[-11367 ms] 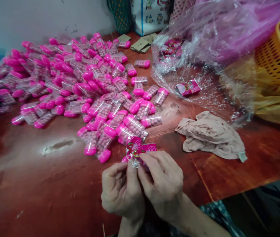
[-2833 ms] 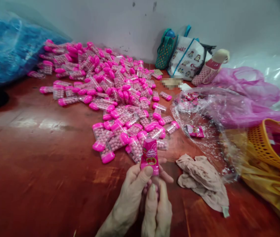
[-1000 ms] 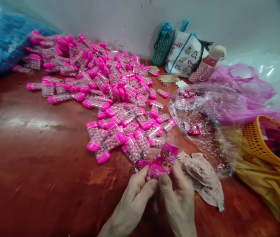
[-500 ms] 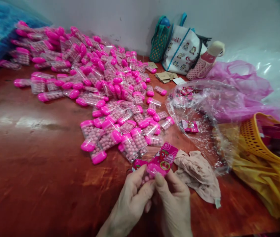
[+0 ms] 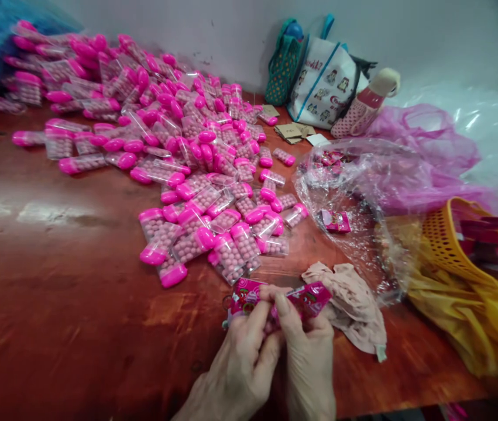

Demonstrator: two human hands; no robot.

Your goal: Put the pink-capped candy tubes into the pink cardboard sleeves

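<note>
My left hand (image 5: 242, 351) is closed round a small clear candy container (image 5: 270, 325) of pink balls, mostly hidden by the fingers. My right hand (image 5: 308, 354) is pressed against it, fingers closed on a shiny pink printed label (image 5: 314, 298) with a strawberry picture. The label sticks out to the right, folded at an angle to the container. Just beyond my left fingers lie more pink printed labels (image 5: 246, 291) on the table. A large heap of pink-capped candy containers (image 5: 231, 257) spreads ahead and to the left.
On the right lie a crumpled beige cloth (image 5: 354, 304), a clear plastic bag (image 5: 363, 175) with pink labels, and a yellow basket (image 5: 442, 234) on yellow plastic. A white printed bag (image 5: 323, 88) and cardboard pieces (image 5: 292, 131) stand and lie near the wall.
The pink label has turned from upright to slanting right and is now folded. My left fingers have moved up over the container, beside my right thumb. The view has shifted slightly.
</note>
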